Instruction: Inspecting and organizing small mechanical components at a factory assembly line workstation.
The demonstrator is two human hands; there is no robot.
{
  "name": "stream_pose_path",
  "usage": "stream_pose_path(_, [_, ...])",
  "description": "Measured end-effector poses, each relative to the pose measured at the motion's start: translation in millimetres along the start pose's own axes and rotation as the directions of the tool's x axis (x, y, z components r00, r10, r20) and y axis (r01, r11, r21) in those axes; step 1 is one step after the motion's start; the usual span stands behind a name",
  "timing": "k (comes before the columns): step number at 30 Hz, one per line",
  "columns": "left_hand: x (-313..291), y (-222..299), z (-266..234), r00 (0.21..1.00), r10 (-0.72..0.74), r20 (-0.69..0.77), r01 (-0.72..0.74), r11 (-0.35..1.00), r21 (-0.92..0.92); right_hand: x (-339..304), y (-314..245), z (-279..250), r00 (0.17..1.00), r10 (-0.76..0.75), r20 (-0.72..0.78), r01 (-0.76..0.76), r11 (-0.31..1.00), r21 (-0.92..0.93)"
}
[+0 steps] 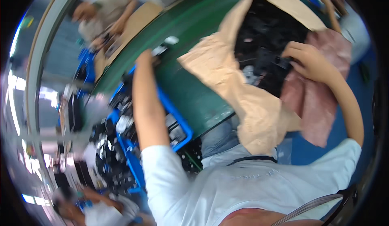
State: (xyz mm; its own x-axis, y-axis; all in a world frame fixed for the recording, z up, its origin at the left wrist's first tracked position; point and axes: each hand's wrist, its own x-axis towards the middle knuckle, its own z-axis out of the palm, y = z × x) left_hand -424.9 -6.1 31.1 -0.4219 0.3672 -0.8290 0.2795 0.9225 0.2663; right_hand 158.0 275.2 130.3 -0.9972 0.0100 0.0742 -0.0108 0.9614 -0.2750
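My left hand (pixel 146 59) reaches out over the green work surface, past the blue bin (pixel 178 122). Motion blurs its fingers, so their grip cannot be made out. Right beside them is a small black-and-white part (pixel 160 50), with a pale oval piece (pixel 172 40) just beyond. My right hand (pixel 308 62) hangs over a heap of black parts (pixel 269 35) lying inside opened brown wrapping paper (pixel 219 66). Its fingers curl toward the thumb over the dark heap; what they hold, if anything, is hidden. A reddish-brown sheet (pixel 314 104) lies under my right wrist.
The blue bin on my left holds black and grey pieces. More black pieces (pixel 109 157) are piled beyond it. One co-worker (pixel 107 17) works across the green table (pixel 194 92), another (pixel 105 210) sits lower left, and a third (pixel 352 27) is at the upper right.
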Motion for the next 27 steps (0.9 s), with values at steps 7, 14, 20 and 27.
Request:
stream_pose_path(7, [1, 60, 102, 0.703, 0.052, -0.710, 0.221, 0.932, 0.286, 59, -5, 34, 0.955, -0.163, 0.247, 0.241, 0.913, -0.330])
stream_pose_path(14, [1, 55, 115, 0.560, 0.040, -0.828, 0.120, 0.985, 0.128, 77, -2, 56, 0.926, -0.151, 0.346, 0.338, 0.742, -0.579])
stream_pose_path(20, [-58, 98, 109, 0.303, 0.375, -0.876, 0.043, 0.913, 0.406, 96, 10, 56, 0.831, -0.122, 0.543, 0.487, 0.633, -0.602])
stream_pose_path(27, [-180, 197, 168, 0.012, 0.373, -0.928, -0.248, 0.900, 0.359, 112, 15, 44, 0.798, -0.045, 0.602, 0.465, 0.681, -0.566])
